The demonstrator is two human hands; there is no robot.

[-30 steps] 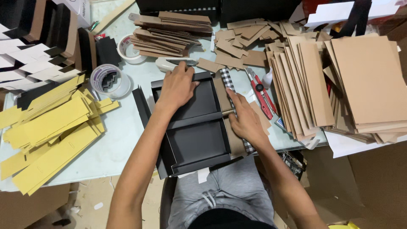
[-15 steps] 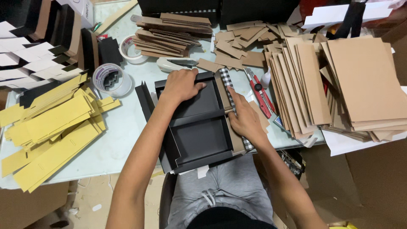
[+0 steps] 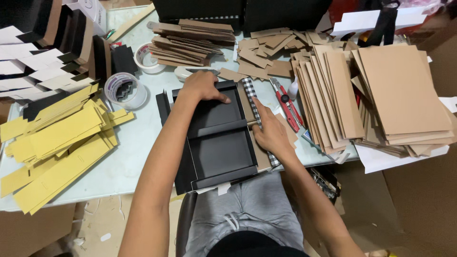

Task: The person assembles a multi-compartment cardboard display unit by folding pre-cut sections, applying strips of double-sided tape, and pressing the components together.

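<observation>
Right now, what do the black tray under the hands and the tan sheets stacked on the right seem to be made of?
black tray: likely stiff board wrapped in matte black paper; folded flaps show at its edges.
tan sheets: apparently plain uncoated cardboard, dull brown, flat and cleanly cut.

Left hand [image 3: 202, 87] and right hand [image 3: 269, 132] press a black box tray [image 3: 216, 152].

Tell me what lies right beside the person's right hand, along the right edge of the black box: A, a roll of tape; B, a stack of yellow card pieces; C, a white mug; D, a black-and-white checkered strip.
D: the right hand presses on the right wall of the black box, and a black-and-white checkered strip runs along that edge under the fingers.
</observation>
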